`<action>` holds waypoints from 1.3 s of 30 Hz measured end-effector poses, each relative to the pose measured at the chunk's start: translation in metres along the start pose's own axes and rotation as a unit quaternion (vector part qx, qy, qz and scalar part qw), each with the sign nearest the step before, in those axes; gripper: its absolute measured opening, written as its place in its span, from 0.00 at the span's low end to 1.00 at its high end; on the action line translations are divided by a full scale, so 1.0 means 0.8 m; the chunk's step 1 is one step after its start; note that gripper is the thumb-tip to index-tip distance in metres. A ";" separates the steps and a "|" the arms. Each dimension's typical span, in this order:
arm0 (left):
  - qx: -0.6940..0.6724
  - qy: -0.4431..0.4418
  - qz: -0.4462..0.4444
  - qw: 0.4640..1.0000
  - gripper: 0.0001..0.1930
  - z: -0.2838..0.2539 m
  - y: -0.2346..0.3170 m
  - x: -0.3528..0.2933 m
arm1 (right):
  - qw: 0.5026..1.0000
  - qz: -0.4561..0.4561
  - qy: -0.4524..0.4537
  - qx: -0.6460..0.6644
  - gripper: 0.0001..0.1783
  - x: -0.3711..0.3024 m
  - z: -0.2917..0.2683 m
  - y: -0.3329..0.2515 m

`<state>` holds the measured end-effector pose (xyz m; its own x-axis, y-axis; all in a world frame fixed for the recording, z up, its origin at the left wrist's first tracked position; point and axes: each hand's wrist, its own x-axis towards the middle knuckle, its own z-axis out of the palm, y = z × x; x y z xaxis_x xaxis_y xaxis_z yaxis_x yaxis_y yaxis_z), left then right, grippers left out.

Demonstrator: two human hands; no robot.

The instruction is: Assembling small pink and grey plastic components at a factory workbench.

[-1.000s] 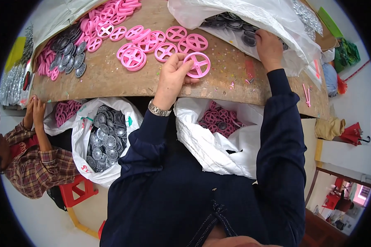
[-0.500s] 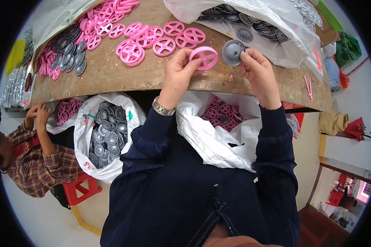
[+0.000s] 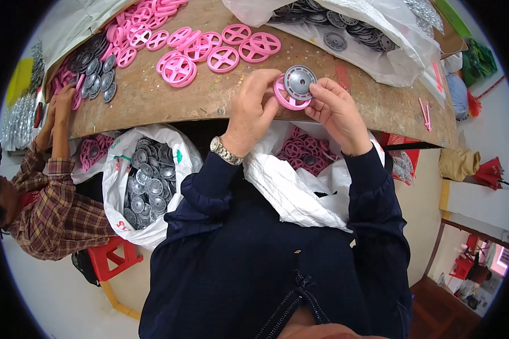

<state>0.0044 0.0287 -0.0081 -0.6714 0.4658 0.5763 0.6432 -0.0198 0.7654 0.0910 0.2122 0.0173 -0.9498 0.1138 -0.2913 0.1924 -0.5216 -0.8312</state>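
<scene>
My left hand (image 3: 252, 107) is closed on the edge of a pink spoked plastic wheel (image 3: 287, 104), held above the table's front edge. A grey round hubcap-like disc (image 3: 297, 75) is pinched by its right rim in my right hand (image 3: 336, 111). The disc overlaps the pink wheel's upper face and sits slightly off-centre and tilted; whether it is seated in the wheel cannot be made out. On the table beyond my hands lie several loose pink wheels (image 3: 223, 59). Below, an open white sack (image 3: 291, 198) holds pink wheels with grey centres (image 3: 302, 148).
A second white sack (image 3: 110, 192) of grey discs (image 3: 147, 183) stands to the left. More grey discs (image 3: 356, 31) lie in a plastic bag (image 3: 398, 62) at the far right of the wooden table (image 3: 169, 107). A co-worker (image 3: 51, 209) sits at the left, reaching to the pile there.
My two hands have come together, bringing the grey disc from beside the pink wheel to over it. The co-worker's hands have moved up onto the table.
</scene>
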 end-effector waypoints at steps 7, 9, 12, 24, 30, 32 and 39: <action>-0.466 -0.163 -0.368 0.788 0.23 -0.015 0.027 0.001 | 0.992 -0.083 0.017 -0.090 0.06 -0.002 0.008 -0.003; -0.462 -0.155 -0.371 0.790 0.21 -0.015 0.027 0.001 | 0.989 -0.089 0.009 -0.121 0.06 -0.005 0.010 -0.010; -0.453 -0.135 -0.367 0.801 0.19 -0.011 0.021 -0.003 | 0.975 -0.056 0.018 -0.213 0.06 -0.010 0.012 -0.016; -0.379 -0.094 -0.290 0.874 0.15 -0.002 0.017 -0.011 | 0.952 -0.142 0.015 -0.271 0.11 -0.023 0.029 -0.006; -0.343 -0.089 -0.244 0.903 0.13 0.001 0.026 -0.015 | 0.948 -0.165 0.011 -0.272 0.11 -0.030 0.032 0.002; -0.322 -0.090 -0.227 0.915 0.13 0.003 0.029 -0.017 | 0.942 -0.187 0.022 -0.279 0.09 -0.031 0.032 0.006; -0.181 -0.080 -0.139 0.970 0.10 0.007 0.033 -0.024 | 0.913 -0.240 0.047 -0.327 0.07 -0.031 0.027 0.018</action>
<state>0.0361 0.0239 -0.0005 -0.7163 0.6284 0.3034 0.2551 -0.1689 0.9521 0.1122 0.1834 0.0228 -0.9442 0.2840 0.1672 -0.1054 0.2204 -0.9697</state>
